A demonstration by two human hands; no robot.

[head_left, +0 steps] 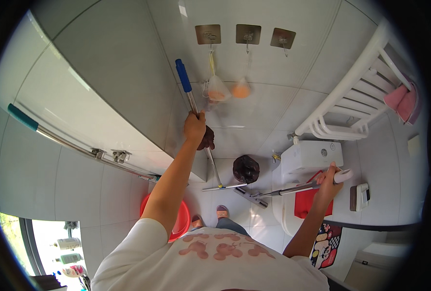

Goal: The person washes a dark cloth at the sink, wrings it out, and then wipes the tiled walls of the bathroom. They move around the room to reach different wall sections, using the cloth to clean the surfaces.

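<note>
My left hand is closed round the metal pole of a floor squeegee. Its blue grip sticks up above my fist, and its long thin blade rests on the floor. Just beside that hand is a dark brown shape I cannot make out. On the right, my right hand grips a flat mop near the pale end of its handle. The mop slants down to a grey head, which lies close to the squeegee blade. Behind both heads stands a bin with a black bag.
A red basin sits left of my feet. The toilet stands at right, a red cloth over it. Another pole with a teal grip leans at left. A white towel rack and hooks are on the walls.
</note>
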